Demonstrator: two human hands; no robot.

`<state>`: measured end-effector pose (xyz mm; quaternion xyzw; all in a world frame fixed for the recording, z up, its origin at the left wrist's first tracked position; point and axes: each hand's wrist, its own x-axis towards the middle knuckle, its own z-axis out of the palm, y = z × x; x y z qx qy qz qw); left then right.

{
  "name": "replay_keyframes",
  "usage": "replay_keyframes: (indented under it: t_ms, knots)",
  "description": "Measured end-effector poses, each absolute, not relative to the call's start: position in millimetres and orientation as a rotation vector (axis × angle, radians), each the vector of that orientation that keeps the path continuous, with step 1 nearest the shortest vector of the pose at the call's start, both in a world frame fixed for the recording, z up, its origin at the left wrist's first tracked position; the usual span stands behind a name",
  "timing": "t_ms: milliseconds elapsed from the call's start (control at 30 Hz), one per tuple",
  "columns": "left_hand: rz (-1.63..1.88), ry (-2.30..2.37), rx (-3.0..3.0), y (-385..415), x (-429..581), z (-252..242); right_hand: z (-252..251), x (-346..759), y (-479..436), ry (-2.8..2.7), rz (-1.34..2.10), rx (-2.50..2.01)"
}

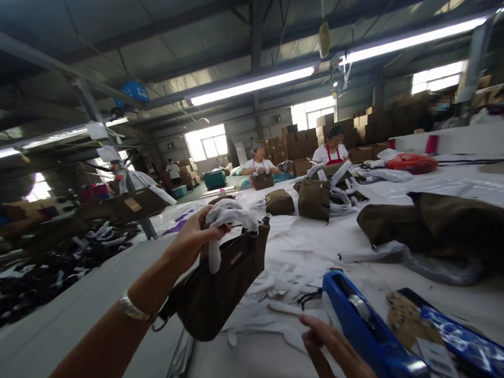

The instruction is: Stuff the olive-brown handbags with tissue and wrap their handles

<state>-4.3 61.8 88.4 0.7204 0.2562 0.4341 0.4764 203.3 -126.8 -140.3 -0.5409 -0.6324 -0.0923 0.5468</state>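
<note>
At the far left, dark straps [51,275] lie in a tangled heap, with a person in a white top [141,181] behind them near a metal post. Right of these, the left hand [198,231], with a bracelet [134,306] on its wrist, has its grip closed around the white-wrapped handles [230,213] of an olive-brown bag [226,288]. The bag hangs tilted over the near part of the white table [337,243], its opening toward the far side. Just right of it, white paper scraps [273,287] are strewn about. Farther off, a person in a hair cover [259,161] has a small brown bag [263,181] in front of them; to the right sits a person in a red apron [332,153], with more bags [314,198] on the table before them. Near, the right hand [336,354] holds nothing, its grip open and fingers loosely bent, beside a blue tape dispenser [367,311]; whether they touch, I cannot tell. At the right lie cardboard tags [413,321], a shiny blue packet [471,338] and, farther back, large brown bags [475,232].
</note>
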Motion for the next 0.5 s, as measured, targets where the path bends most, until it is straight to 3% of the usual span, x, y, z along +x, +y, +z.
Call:
replay_keyframes:
  t_ms: [167, 500]
  knots:
    - [0.855, 0.675, 1.798, -3, -26, 53, -100, 188, -122, -1.433, -0.374, -1.273]
    - [0.744, 0.613, 1.693, -55, -72, 6, -85, 190, -162, -1.839, -0.119, -1.318]
